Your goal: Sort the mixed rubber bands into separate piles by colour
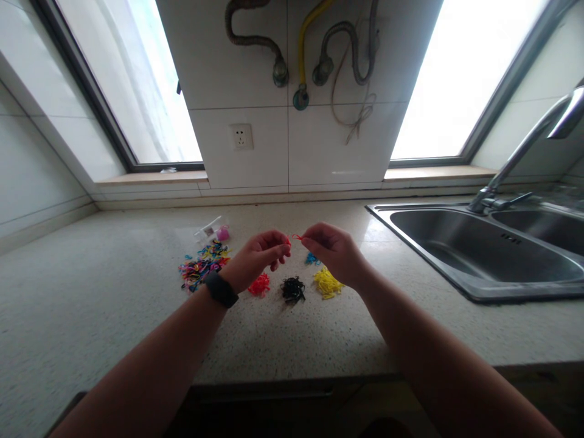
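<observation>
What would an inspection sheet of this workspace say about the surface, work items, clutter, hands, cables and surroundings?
Surface: pale speckled counter.
Work items: mixed pile at left; red pile, black pile, yellow pile; blue pile, partly hidden.
Clutter: clear packet beyond the mixed pile.
Hands: left hand pinches a red piece, right hand a red loop; too small to tell whether they join.
Cables: thin cord looped on the wall.
Surroundings: hoses, socket, two windows, sink at right.
</observation>
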Tool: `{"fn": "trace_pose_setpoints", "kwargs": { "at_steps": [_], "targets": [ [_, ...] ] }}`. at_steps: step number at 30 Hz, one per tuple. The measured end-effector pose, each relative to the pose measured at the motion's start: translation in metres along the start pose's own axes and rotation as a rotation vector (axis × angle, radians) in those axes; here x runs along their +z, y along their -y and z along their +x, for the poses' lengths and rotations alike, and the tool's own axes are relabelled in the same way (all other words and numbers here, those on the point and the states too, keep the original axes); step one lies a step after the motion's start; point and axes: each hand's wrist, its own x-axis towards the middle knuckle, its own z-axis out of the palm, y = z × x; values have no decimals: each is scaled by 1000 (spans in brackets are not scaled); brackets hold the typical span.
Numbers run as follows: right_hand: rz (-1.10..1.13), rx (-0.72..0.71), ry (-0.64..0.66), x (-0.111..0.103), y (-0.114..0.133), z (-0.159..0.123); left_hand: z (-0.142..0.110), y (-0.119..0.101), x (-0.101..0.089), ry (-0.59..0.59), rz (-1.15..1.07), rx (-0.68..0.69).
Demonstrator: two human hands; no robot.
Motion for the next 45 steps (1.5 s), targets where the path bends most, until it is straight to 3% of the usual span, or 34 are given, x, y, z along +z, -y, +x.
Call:
{"fn": "trace_pose_setpoints", "kwargs": {
  "at_steps": [9, 19, 27, 34, 41, 45],
  "targets": [
    [34, -6, 1, 1, -1, 1, 0, 0, 2, 17, 25, -6],
    [30, -9, 11, 0, -2, 0, 0, -8, -9, -131, -61, 53],
    [7, 29, 88, 2, -3, -1, 0, -13, -11, -167, -97, 80],
    [-15, 23, 107, 1, -5, -2, -1, -17, -13, -175, -103, 95],
    [-41, 34, 87, 0, -5, -2, -5, -28, -25, -177, 27, 113],
    [-29, 32, 88, -2, -7, -2, -7, -31, -29, -163, -109, 115]
  ]
}}
